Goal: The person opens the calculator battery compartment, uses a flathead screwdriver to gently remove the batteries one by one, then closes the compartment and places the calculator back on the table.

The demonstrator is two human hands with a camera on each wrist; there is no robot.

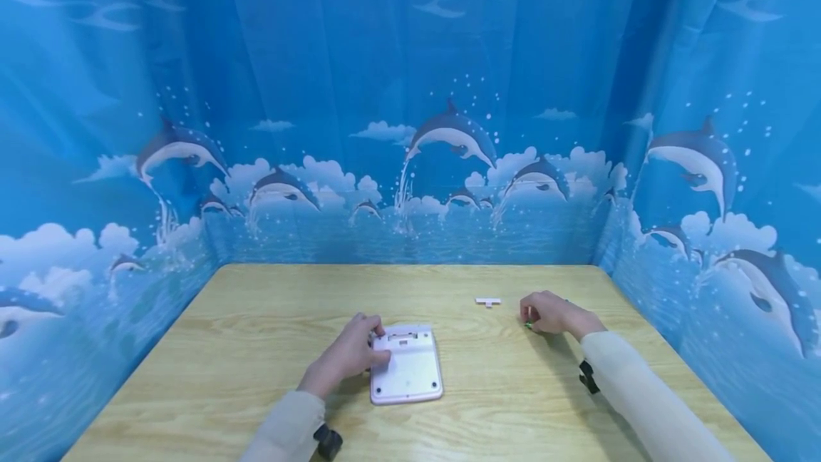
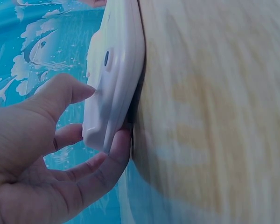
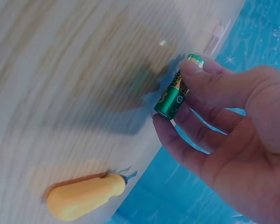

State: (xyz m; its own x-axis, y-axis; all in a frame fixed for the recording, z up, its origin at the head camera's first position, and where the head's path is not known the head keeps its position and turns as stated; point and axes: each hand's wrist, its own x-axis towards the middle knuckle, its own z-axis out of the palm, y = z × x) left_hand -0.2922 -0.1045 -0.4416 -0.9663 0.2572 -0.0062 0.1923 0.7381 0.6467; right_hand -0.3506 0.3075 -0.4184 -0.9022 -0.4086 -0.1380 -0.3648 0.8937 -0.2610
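Observation:
A white flat device (image 1: 410,376) lies with its back up on the wooden table, an uncovered compartment near its far end. My left hand (image 1: 349,351) grips its left side, the thumb on the back and fingers at the edge; the left wrist view shows the hand (image 2: 60,154) with fingers partly under the device (image 2: 116,70). Off to the right, my right hand (image 1: 551,314) pinches a green battery (image 1: 529,324) low over the table. In the right wrist view the battery (image 3: 170,103) is held between thumb and fingertips of the hand (image 3: 238,112).
A small white cover (image 1: 488,301) lies between the device and my right hand, farther back. The right wrist view shows a yellow-handled screwdriver (image 3: 84,196) on the table. A blue dolphin curtain (image 1: 410,127) stands around the table's far edge and sides.

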